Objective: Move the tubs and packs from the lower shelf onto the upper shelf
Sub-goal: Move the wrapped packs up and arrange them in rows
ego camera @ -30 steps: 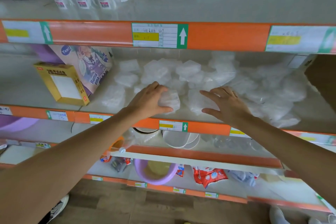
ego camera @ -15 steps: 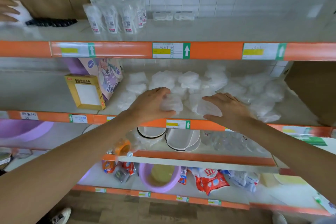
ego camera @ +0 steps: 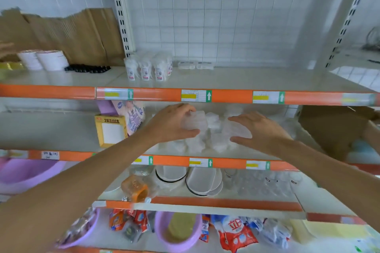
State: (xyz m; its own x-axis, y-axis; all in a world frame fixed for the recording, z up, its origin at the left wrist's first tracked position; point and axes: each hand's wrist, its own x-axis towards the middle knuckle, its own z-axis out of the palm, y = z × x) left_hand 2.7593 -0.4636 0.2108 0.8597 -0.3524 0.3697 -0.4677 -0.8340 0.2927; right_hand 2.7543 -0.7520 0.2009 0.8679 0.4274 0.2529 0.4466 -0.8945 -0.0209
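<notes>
My left hand [ego camera: 170,124] grips a clear plastic tub [ego camera: 195,121], lifted a little above a heap of similar clear tubs and packs [ego camera: 207,144] on the lower shelf [ego camera: 61,129]. My right hand [ego camera: 257,129] holds a second clear tub [ego camera: 236,131], thumb beneath it and fingers over its top. The upper shelf [ego camera: 236,80] runs just above both hands behind an orange rail. On it stand several clear bottles with labels [ego camera: 148,68] and two small clear tubs [ego camera: 195,65] at the back.
A yellow box [ego camera: 111,129] and a purple printed pack [ego camera: 131,115] stand left of the heap. A brown carton [ego camera: 337,129] sits at the right. White rolls [ego camera: 45,60] and cardboard [ego camera: 72,35] occupy the upper shelf's left. Plates, glasses and purple basins fill shelves below.
The camera has tilted up, showing the upper shelf. Both hands have closed on clear tubs and raised them slightly off the heap.
</notes>
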